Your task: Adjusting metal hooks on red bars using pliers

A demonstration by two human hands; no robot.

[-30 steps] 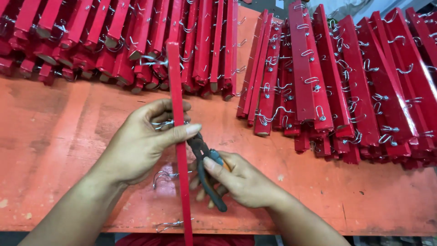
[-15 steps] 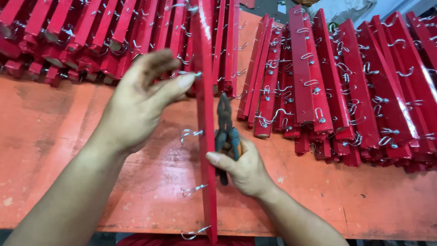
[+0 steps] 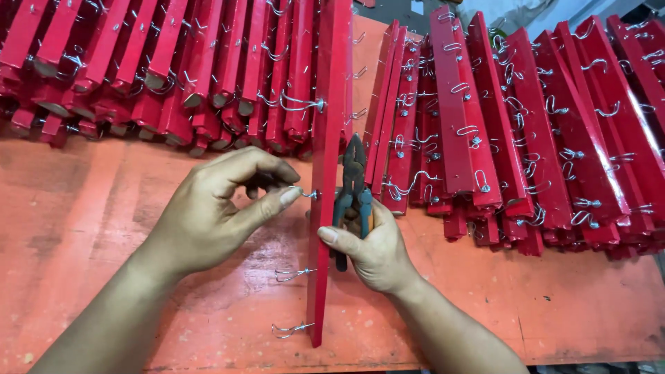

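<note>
Looking down, we had the red wooden slat standing on edge in the middle of the orange desk, running away from us, and we took it as our landmark. Left of the slat, our left hand was clenched around a small wire hook at the slat's face, thumb and forefinger pinching it. Right of the slat, our right hand gripped the pliers by their blue-and-orange handles, nose pointing away from us and lying just beside the slat; its thumb pressed against the slat's edge. Three more wire hooks stuck out of the slat's left face: one beyond our left hand, two nearer to us. Beyond and left of the slat lay a heap of red slats with hooks, and to its right a second heap, fanned across the desk. Whether the plier tips were closed, we could not tell.
</note>
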